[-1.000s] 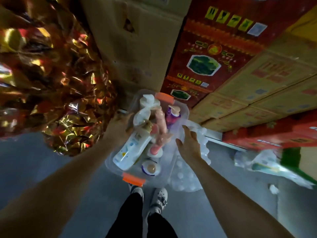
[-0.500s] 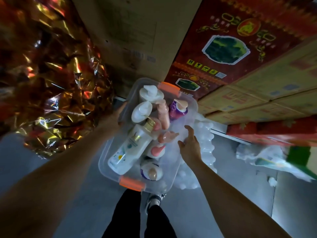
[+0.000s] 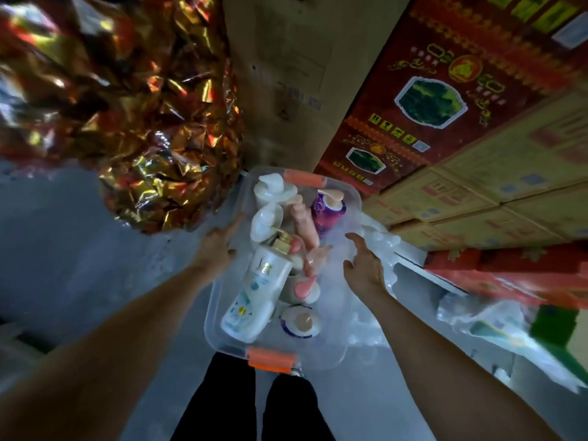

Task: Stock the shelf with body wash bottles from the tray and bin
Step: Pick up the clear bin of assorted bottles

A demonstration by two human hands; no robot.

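A clear plastic bin (image 3: 331, 316) with orange handles hangs in front of me over my legs. My left hand (image 3: 218, 248) grips its left wall and my right hand (image 3: 362, 267) grips its right rim, thumb raised above the edge. Inside lie several pump bottles: a large white bottle with a gold pump (image 3: 257, 297), a purple bottle (image 3: 327, 213), white pump bottles (image 3: 270, 194) at the far end and pink-capped bottles (image 3: 304, 289) in the middle. No shelf is in view.
A crinkled gold and red foil bundle (image 3: 133, 106) hangs at the upper left. A brown cardboard box (image 3: 286, 74) and stacked red cartons (image 3: 445, 90) and yellow cartons (image 3: 509, 192) stand ahead and right. White bubble wrap (image 3: 385, 249) and plastic-wrapped packs (image 3: 493, 326) lie on the grey floor.
The bin stays between both hands while the foil bundle and cartons have grown closer and larger. My shoes have slipped out of sight under the bin.
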